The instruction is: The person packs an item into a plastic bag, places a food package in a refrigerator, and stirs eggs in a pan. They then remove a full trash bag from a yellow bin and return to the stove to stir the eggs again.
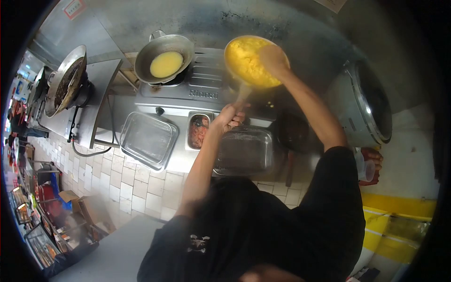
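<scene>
Plainly "Rinnai" (stove (206, 82) lettering).

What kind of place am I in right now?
Probably a commercial kitchen: a Rinnai stove, a wok holding yellow liquid, and a metal container of raw-looking meat beside glass-like trays.

Egg (246, 56) bright yellow; shirt (253, 221) black, white emblem (198, 243); stove (202, 87) silver-grey.
</scene>
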The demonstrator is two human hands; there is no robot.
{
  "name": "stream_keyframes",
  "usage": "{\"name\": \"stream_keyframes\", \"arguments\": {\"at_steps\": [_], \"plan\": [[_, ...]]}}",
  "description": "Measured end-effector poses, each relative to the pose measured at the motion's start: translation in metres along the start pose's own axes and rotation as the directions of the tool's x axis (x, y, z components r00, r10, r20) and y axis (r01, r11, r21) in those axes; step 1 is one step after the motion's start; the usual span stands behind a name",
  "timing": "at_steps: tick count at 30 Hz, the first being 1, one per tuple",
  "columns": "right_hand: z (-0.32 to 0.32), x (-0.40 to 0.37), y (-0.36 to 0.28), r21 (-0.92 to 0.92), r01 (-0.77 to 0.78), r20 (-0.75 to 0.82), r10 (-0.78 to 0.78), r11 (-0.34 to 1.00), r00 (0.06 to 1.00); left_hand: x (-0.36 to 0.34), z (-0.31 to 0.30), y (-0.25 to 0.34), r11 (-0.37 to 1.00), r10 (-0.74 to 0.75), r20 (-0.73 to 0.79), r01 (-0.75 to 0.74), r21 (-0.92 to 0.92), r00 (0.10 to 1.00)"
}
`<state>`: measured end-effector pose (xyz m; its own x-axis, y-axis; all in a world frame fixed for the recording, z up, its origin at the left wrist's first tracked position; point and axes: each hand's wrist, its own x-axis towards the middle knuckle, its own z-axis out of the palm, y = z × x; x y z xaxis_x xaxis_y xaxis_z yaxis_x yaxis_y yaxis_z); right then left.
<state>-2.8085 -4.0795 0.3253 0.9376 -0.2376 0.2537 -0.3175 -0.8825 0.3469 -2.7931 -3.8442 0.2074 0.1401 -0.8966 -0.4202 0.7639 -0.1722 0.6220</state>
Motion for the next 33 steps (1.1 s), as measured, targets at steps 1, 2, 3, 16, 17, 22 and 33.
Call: {"name": "stream_keyframes", "arguments": {"at_steps": [1, 2, 3, 16, 17, 22, 33], "plan": [[-0.002, 0.004, 0.014, -0.009, -0.029, -0.019, 0.029, 1.000, 0.999, 0.000, 0.001, 0.001, 1.000, -0.004, 0.006, 0.004, 0.006, 1.000], [-0.005, 0.006, 0.030, -0.012, -0.019, -0.024, 0.019, 1.000, 1.000, -0.001, 0.002, 0.001, 1.000, -0.004, 0.003, 0.004, -0.003, 1.000], [-0.007, 0.006, 0.044, -0.012, -0.019, -0.035, 0.019, 1.000, 0.999, 0.001, 0.000, 0.001, 1.000, 0.004, 0.000, -0.004, -0.009, 1.000], [-0.031, -0.041, 0.010, 0.186, 0.173, 0.067, -0.189, 0.967, 0.980, 0.001, -0.002, 0.000, 1.000, -0.014, 0.044, 0.014, -0.015, 0.999], [-0.012, -0.042, 0.004, 0.096, 0.217, 0.016, -0.219, 0.971, 0.976, 0.001, -0.002, 0.000, 1.000, -0.006, 0.041, 0.007, -0.008, 0.999], [0.001, -0.042, 0.019, -0.014, 0.071, -0.030, -0.072, 0.997, 0.997, 0.004, -0.002, 0.001, 0.999, -0.013, 0.035, 0.014, -0.032, 0.999], [-0.005, -0.040, 0.076, 0.067, -0.047, 0.136, 0.037, 0.997, 0.990, 0.005, -0.005, 0.003, 1.000, -0.010, 0.037, 0.011, -0.029, 0.999]]}}
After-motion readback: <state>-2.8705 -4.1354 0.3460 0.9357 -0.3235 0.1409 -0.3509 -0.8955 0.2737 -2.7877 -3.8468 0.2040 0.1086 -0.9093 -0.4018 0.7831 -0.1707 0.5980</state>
